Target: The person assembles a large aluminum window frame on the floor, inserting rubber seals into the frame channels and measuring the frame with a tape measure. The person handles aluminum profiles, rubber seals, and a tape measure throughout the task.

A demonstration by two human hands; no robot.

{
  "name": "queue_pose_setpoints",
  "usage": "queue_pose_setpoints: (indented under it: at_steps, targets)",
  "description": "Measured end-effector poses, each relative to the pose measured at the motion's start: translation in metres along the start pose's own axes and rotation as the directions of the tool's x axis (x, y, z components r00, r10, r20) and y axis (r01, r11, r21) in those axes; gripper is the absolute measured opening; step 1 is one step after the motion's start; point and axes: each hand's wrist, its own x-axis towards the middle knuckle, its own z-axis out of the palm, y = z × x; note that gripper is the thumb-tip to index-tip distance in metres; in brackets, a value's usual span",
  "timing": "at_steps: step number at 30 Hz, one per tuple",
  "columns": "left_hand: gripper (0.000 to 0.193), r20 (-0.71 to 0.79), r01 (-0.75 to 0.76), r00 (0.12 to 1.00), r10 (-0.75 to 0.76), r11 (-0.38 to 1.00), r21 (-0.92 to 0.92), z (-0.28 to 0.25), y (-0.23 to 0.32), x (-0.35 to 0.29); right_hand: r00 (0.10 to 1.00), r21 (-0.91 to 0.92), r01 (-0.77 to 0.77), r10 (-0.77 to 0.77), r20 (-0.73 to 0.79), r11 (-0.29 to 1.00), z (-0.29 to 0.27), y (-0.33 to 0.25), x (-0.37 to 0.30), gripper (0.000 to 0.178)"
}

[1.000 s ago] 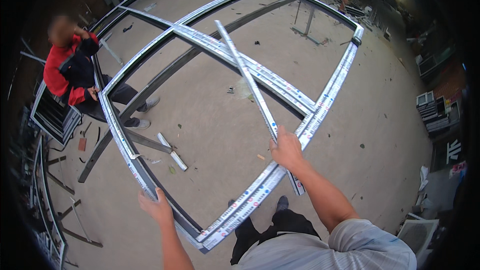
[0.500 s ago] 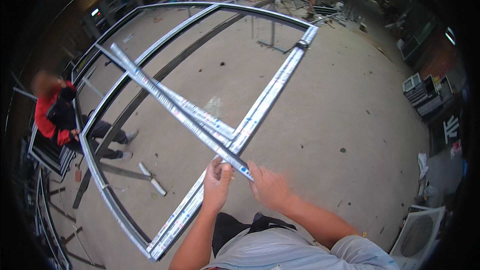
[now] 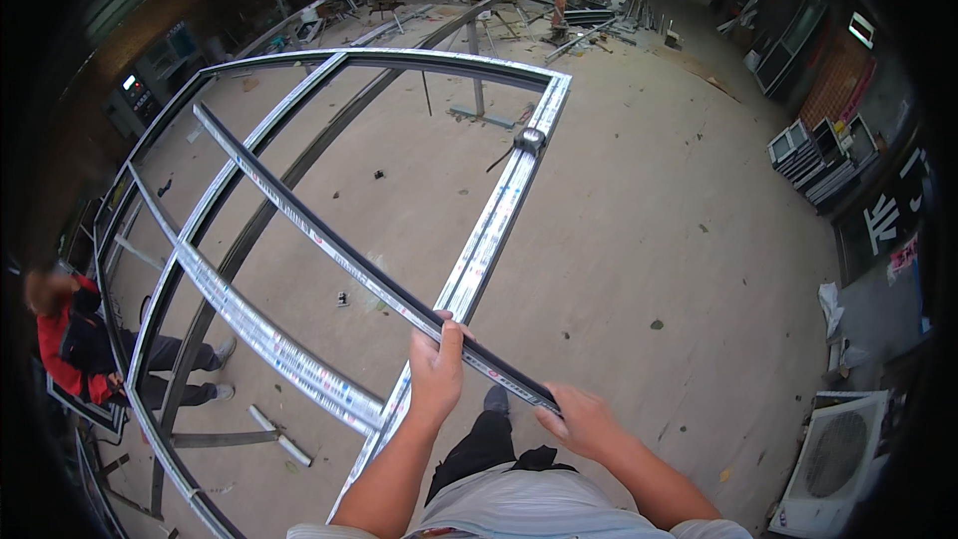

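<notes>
A long, thin aluminium profile bar [image 3: 334, 248] with printed film runs slantwise across a large metal window frame [image 3: 479, 250]. Round the bar, close to the frame's near rail, my left hand [image 3: 436, 364] is closed with the thumb on top. My right hand [image 3: 579, 421] grips the bar's near end, out past that rail. The bar's far end reaches over the frame's lengthwise middle rail. To its left, a wide film-covered crossbar [image 3: 269, 339] joins the near rail. A small dark rounded object [image 3: 529, 140] sits on the near rail farther along.
A person in red [image 3: 75, 339] stands at the frame's left side. Dark support beams [image 3: 267, 210] pass beneath the frame. Stacked small frames [image 3: 823, 155] and a white fan-grille unit [image 3: 833, 449] line the right wall. Metal scraps [image 3: 589, 20] lie at the back. A short white piece [image 3: 279, 434] is on the floor.
The bar has swung away from the wide crossbar, leaving a gap between them. My right hand has moved right and nearer to me with its end. My view has shifted along the frame.
</notes>
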Motion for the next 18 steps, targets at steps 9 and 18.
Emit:
queue_pose_setpoints:
  at_steps: [9, 18]
  targets:
    - [0.031, 0.082, 0.06, 0.995, -0.056, 0.997, -0.052, 0.118, -0.01, 0.18, 0.978, -0.123, -0.184, 0.169, -0.121, 0.975, -0.096, 0.083, 0.095, 0.033]
    - [0.035, 0.015, 0.096, 0.995, -0.096, 0.995, -0.035, 0.265, -0.003, 0.317, 0.987, -0.161, -0.103, 0.081, -0.138, 0.982, -0.182, 0.201, 0.232, 0.033]
